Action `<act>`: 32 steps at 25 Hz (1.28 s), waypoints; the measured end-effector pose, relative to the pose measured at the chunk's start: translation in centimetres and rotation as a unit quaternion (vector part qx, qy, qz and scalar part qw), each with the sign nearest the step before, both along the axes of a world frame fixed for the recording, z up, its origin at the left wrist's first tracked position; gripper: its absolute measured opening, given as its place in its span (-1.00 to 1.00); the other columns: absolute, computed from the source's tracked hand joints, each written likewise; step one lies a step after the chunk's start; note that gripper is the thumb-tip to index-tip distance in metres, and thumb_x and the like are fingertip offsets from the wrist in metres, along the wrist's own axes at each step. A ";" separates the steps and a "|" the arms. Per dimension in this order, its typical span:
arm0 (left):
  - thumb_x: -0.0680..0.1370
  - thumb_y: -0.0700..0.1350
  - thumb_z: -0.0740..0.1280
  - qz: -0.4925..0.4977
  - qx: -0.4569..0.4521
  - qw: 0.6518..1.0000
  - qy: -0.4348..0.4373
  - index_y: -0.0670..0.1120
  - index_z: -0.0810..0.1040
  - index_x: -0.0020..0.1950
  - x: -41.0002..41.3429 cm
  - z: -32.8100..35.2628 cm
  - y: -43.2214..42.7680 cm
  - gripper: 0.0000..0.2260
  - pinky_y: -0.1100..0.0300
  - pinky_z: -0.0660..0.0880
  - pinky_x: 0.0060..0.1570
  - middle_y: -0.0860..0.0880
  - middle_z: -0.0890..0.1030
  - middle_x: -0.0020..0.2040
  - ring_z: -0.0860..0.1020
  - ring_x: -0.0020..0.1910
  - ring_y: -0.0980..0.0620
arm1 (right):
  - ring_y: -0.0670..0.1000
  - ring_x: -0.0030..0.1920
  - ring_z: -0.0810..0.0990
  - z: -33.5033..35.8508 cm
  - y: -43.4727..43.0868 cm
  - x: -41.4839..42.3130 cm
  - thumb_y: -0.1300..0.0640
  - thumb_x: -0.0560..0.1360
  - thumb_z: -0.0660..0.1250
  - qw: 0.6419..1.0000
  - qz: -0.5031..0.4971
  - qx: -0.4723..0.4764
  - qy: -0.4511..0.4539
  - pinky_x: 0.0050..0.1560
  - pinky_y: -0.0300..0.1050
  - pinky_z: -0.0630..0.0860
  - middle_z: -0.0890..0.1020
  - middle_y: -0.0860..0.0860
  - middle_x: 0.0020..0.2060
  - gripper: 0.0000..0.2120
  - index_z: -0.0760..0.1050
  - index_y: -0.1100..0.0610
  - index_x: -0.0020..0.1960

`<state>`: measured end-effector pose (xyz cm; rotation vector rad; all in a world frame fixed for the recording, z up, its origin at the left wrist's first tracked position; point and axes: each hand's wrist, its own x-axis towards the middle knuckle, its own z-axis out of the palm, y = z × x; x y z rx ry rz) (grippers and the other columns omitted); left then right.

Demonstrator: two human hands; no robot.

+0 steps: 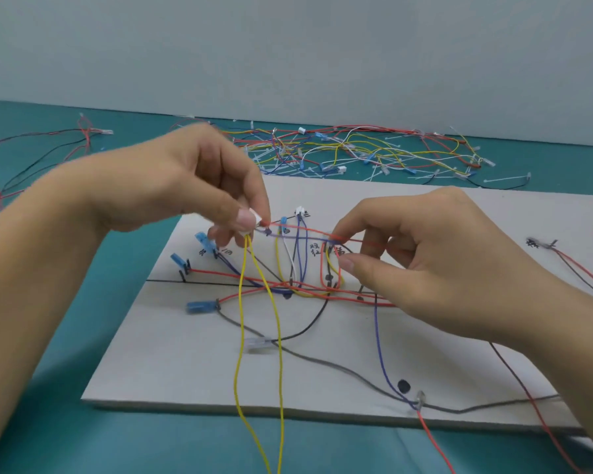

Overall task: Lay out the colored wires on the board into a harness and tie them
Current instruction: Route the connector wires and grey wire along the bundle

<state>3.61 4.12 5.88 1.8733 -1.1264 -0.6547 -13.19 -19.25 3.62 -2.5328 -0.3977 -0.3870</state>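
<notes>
Yellow wires (242,336): two strands are being left hanging from the left hand, past the near edge of the board and out of view below; they could be snagged or dragged across the laid wires if the hand is lifted.
Board (185,364): it is lying on the teal bench (48,422), with red, blue, black and white wires already being held in routes around its pegs; a tug could pull these off.
Left hand (199,186): it is closed in a pinch on a small white connector (254,222), from which the yellow, red and purple strands are running; the small plug could be let slip.
Right hand (421,254): thumb and forefinger are pinched on the red and purple wires (308,232) above the board, the other fingers loose; too much tension could strain the connector.
Loose pile (356,150): spare wires and cable ties are lying tangled at the back of the bench, apart from the board.
</notes>
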 end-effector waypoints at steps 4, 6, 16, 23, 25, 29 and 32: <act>0.40 -0.24 0.48 -0.021 0.045 0.999 -0.021 -0.15 0.71 -0.14 0.7 0.3 -0.7 -0.94 0.27 0.50 -0.31 -0.24 0.66 -0.26 0.59 -0.32 -0.05 | -0.25 -0.37 0.51 -0.2 -0.3 0.4 0.16 0.48 0.51 1.000 -0.009 -0.007 0.026 -0.35 -0.45 0.31 0.59 -0.13 -0.41 -0.85 0.66 -0.02 0.03; 0.38 -0.25 0.48 -0.019 0.029 0.999 -0.014 -0.15 0.70 -0.18 1.0 -0.5 -0.4 -0.95 0.26 0.46 -0.29 -0.29 0.62 -0.25 0.53 -0.28 -0.08 | -0.25 -0.36 0.51 -0.2 -0.4 0.3 0.14 0.48 0.50 0.999 -0.011 -0.010 0.046 -0.35 -0.43 0.33 0.60 -0.13 -0.40 -0.84 0.66 -0.05 0.04; 0.32 -0.08 0.56 -0.012 -0.016 1.000 -0.017 -0.15 0.73 -0.13 2.4 -1.8 2.8 -0.79 0.30 0.53 -0.28 -0.15 0.66 -0.33 0.59 -0.36 -0.01 | -0.22 -0.37 0.50 -0.1 0.0 0.1 0.15 0.47 0.46 0.994 -0.006 -0.031 0.100 -0.31 -0.43 0.36 0.63 -0.17 -0.32 -0.78 0.58 -0.13 0.03; 0.33 -0.03 0.60 -0.034 0.067 0.997 -0.008 -0.09 0.74 -0.21 2.9 -1.6 4.1 -0.83 0.30 0.50 -0.27 -0.14 0.66 -0.34 0.59 -0.36 -0.03 | -0.16 -0.40 0.50 -0.2 0.9 -0.3 0.19 0.44 0.42 0.990 0.029 -0.037 0.136 -0.41 -0.34 0.34 0.63 -0.10 -0.33 -0.69 0.45 -0.16 0.04; 0.32 -0.02 0.61 -0.031 0.079 0.996 -0.008 -0.09 0.74 -0.21 3.2 -1.6 4.4 -0.82 0.31 0.49 -0.27 -0.13 0.66 -0.34 0.58 -0.37 -0.01 | -0.17 -0.34 0.54 -0.1 1.2 -0.6 0.18 0.43 0.41 0.987 0.036 -0.043 0.153 -0.38 -0.34 0.37 0.64 -0.08 -0.31 -0.62 0.41 -0.20 0.09; 0.31 -0.03 0.62 -0.019 0.109 0.994 0.009 -0.13 0.73 -0.21 3.9 -1.6 5.1 -0.79 0.33 0.49 -0.30 -0.13 0.64 -0.35 0.58 -0.38 0.02 | -0.12 -0.34 0.54 -0.1 1.2 -0.5 0.19 0.44 0.41 0.986 0.032 -0.031 0.160 -0.37 -0.33 0.39 0.64 -0.07 -0.30 -0.58 0.36 -0.20 0.12; 0.31 -0.02 0.62 -0.016 0.133 0.991 0.022 -0.14 0.72 -0.21 4.0 -1.7 5.3 -0.78 0.32 0.51 -0.29 -0.14 0.66 -0.33 0.60 -0.36 0.02 | -0.10 -0.36 0.53 -0.3 1.2 -0.4 0.18 0.46 0.40 0.987 0.028 -0.033 0.157 -0.37 -0.29 0.39 0.63 -0.07 -0.30 -0.68 0.42 -0.17 0.06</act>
